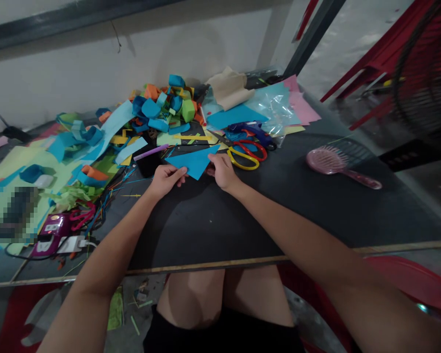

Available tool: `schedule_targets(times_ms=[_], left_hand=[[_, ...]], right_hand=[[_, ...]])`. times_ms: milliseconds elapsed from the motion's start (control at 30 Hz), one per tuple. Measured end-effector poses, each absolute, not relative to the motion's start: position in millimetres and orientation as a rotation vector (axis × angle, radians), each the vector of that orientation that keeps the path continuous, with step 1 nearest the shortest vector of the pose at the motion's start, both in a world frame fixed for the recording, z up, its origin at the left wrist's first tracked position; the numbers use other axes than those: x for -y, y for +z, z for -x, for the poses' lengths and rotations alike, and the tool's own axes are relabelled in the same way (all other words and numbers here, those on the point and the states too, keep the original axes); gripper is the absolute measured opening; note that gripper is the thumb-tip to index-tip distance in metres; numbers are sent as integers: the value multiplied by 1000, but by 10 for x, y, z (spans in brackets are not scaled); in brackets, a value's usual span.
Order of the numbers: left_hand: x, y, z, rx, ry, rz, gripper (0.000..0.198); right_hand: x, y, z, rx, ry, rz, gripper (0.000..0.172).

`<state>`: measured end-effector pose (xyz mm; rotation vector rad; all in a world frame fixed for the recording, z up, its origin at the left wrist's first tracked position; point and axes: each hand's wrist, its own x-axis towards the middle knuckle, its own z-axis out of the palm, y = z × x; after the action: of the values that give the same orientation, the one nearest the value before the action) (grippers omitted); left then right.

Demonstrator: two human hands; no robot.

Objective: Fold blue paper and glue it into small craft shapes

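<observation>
A blue sheet of paper folded into a triangle [194,162] is held just above the dark table, its long edge away from me and one corner toward me. My left hand [167,179] pinches its left side between thumb and fingers. On the opposite side, my right hand [223,170] grips the paper near its right corner. Just beyond my right hand lie scissors with red and yellow handles [244,162]. A purple pen-like stick [150,152] rests over a black object [147,164] near my left hand.
Cut and folded coloured papers [165,105] are heaped at the back against the wall. A pink hairbrush [327,161] lies to the right. At the left are a purple device [53,233] and a white plug [71,243]. A fan [426,73] stands at the far right.
</observation>
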<state>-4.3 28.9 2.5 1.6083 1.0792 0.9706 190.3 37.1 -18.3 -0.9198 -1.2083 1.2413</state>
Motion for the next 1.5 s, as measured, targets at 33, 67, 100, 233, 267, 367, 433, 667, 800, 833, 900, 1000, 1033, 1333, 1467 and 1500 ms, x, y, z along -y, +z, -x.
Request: schedule_targets(times_ms=[33,67,100,233,267,367,433,667,800,833,900,1000,1033,1333,1467,1500], left_hand=[[-289,26,45,-1073,972,-1612,54],[-288,26,47,-1064,970,-1618,54],[-287,26,49,-1056,963,-1624,53],[-289,25,55,-1044,947,-1637,54],[-290,25,55,-1047,943,-1643,54],[-287,34,49,-1060,928,-1659,54],[-278,47,41,-1064,933,-1655,55],[-251,70,35,-1078,934,-1647,55],[-286,19,34,-1079,1106,-1567,53],[-298,5,33,-1076,1155,-1545,53],[-313,-14,30,-1078,1232,-1517,53],[-306,-10,28,-1127,1297,-1534,52],[-294,0,29,-1148,1302,-1549,51],[-116,194,13,-1213,1166,-2006,41],[-48,226,-29,-1202,1103,-2251,36],[-33,228,-40,-1198,1089,-2290,35]], right_hand=[[-378,-181,-1906,1176,1227,913,52],[-386,-178,-1911,1157,1203,911,51],[-395,-174,-1917,1146,1182,915,51],[-438,-166,-1938,1074,1170,962,47],[-447,-167,-1939,1055,1174,979,47],[-464,-177,-1938,1017,1165,1025,49],[-469,-184,-1942,1020,1163,1014,52],[-468,-189,-1952,1030,1114,1048,56],[-436,-211,-1975,1210,1001,1026,58],[-425,-215,-1983,1265,972,1011,57],[-404,-208,-1992,1367,912,1004,52],[-370,-145,-1986,1429,782,1039,33],[-360,-112,-1983,1427,721,1038,26],[-164,214,-1939,1638,181,853,26],[-46,289,-1878,1636,265,804,23],[-33,295,-1870,1634,273,805,23]])
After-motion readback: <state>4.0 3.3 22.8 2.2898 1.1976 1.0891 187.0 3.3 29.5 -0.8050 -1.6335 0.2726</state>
